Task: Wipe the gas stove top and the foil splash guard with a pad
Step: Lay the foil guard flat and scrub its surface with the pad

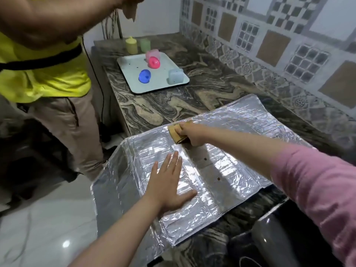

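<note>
So the foil splash guard is lying flat on the marbled counter, with its left edge hanging over the counter's end. The right hand has its fingers curled tight around a tan pad, pressing it down at the far fold. The left hand holds nothing, fingers spread flat on the foil to pin it.

Tip for this bit: keep that flat palm planted near the stroke and drag the pad toward yourself with light pressure, since thin foil probably creases or tears easily. There are a couple of brown specks mid-sheet, worth hitting next. The stove top is maybe that dark thing at the bottom right, can't really tell.
</note>
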